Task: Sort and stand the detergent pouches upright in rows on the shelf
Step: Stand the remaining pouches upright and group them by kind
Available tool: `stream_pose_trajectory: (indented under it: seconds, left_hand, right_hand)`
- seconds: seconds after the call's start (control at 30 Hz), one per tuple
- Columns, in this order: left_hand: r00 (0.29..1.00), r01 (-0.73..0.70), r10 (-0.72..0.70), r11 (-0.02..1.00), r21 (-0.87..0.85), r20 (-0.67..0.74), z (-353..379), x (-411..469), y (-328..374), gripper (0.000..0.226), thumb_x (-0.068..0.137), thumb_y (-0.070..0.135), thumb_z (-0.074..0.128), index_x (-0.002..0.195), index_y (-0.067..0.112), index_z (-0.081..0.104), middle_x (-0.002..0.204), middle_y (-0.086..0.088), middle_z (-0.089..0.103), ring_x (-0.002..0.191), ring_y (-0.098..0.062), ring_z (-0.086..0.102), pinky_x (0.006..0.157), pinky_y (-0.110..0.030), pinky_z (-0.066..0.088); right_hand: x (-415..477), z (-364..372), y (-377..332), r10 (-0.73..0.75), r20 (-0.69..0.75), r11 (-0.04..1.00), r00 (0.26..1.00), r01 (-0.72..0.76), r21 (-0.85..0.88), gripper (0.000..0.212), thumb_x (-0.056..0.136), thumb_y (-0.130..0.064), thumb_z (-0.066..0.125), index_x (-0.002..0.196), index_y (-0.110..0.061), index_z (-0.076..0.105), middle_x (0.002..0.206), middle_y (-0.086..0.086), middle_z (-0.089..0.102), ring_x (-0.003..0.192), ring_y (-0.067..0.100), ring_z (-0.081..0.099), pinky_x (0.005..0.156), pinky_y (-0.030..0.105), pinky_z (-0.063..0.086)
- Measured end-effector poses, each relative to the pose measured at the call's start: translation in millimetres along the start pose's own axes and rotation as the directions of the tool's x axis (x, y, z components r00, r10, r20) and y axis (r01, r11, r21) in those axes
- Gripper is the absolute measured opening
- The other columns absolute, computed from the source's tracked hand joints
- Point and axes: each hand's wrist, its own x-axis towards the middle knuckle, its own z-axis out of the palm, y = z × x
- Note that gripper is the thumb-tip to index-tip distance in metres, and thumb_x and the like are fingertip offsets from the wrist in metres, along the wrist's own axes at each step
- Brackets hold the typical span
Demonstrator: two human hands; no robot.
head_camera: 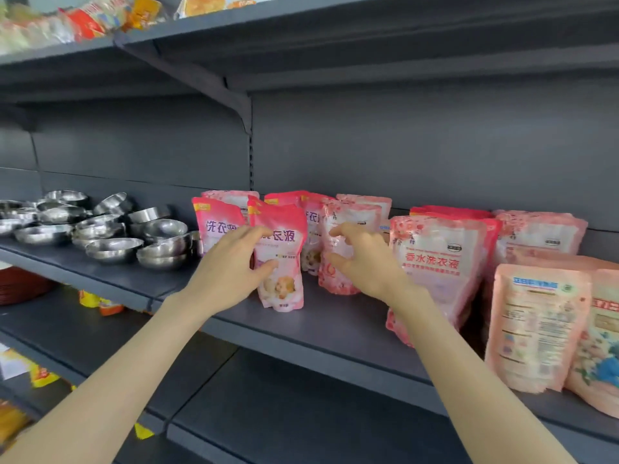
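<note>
Both arms stretched forward; left hand (231, 269) grips pouch (284, 262); right hand (363, 262) fingers (350, 230) half-curled.

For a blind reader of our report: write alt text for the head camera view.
A person's left hand grips an upright bright pink pouch on a grey shelf, while the right hand curls at a pale pink pouch beside it. To the right stand more pouches, to the left steel bowls.

Glossy pink plastic pouches (280, 256) stand on a matt grey metal shelf (321, 333) beside shiny steel bowls (114, 249).
</note>
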Motion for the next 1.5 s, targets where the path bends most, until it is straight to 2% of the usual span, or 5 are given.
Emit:
stream_pose_trajectory:
  seconds: [0.5, 0.9, 1.03, 1.27, 1.5]
  left_hand:
    - [0.966, -0.246, 0.257, 0.954, 0.171, -0.044, 23, 119, -88, 0.057, 0.082, 0.043, 0.065, 0.132, 0.019, 0.051, 0.127, 0.000, 0.054, 0.125, -0.020, 0.040, 0.106, -0.031, 0.016]
    - [0.851, -0.519, 0.514, 0.855, -0.014, -0.106, 32, 155, -111, 0.034, 0.079, 0.050, 0.063, 0.089, 0.018, 0.066, 0.070, 0.016, 0.040, 0.085, -0.013, 0.038, 0.097, -0.028, 0.016]
    - [0.821, -0.549, 0.486, 0.816, -0.181, -0.301, 32, 154, -106, 0.034, 0.076, 0.039, 0.072, 0.099, 0.015, 0.066, 0.091, 0.003, 0.060, 0.091, -0.022, 0.051, 0.091, -0.028, 0.022]
    - [0.944, -0.281, 0.307, 0.566, -0.775, -0.118, 27, 121, -57, 0.092, 0.071, 0.034, 0.079, 0.143, 0.018, 0.025, 0.132, 0.015, 0.039, 0.121, 0.002, 0.036, 0.101, -0.016, 0.028]
    - [0.902, 0.019, 0.418, 0.213, -0.977, 0.109, 37, 74, 28, 0.004, 0.081, 0.024, 0.070, 0.081, 0.022, 0.066, 0.075, 0.015, 0.072, 0.073, -0.001, 0.068, 0.062, -0.015, 0.052]
  right_hand:
    - [101, 86, 7, 0.076, 0.017, 0.969, 0.997, -0.078, 0.234, 0.022, 0.082, -0.027, 0.073, 0.095, -0.017, 0.059, 0.078, 0.006, 0.069, 0.058, 0.010, 0.060, 0.052, 0.018, 0.048]
    - [84, 110, -12, 0.413, -0.054, 0.742, 0.909, -0.301, 0.600, 0.009, 0.079, -0.009, 0.075, 0.086, -0.008, 0.070, 0.083, 0.003, 0.074, 0.073, 0.014, 0.072, 0.064, 0.029, 0.059]
    - [67, 96, -30, 0.455, -0.181, 0.738, 0.872, -0.255, 0.625, 0.007, 0.079, -0.009, 0.074, 0.085, -0.007, 0.071, 0.080, 0.000, 0.075, 0.073, 0.018, 0.073, 0.062, 0.030, 0.058]
    - [18, 54, -52, 0.517, -0.321, 0.728, 0.794, -0.210, 0.653, 0.015, 0.078, -0.011, 0.074, 0.088, -0.001, 0.069, 0.082, 0.008, 0.075, 0.074, 0.025, 0.072, 0.065, 0.036, 0.059]
    - [-56, -7, -62, 0.540, -0.423, 0.748, 0.728, -0.184, 0.637, 0.004, 0.081, -0.006, 0.070, 0.084, -0.006, 0.070, 0.079, 0.002, 0.075, 0.070, 0.015, 0.072, 0.058, 0.022, 0.055]
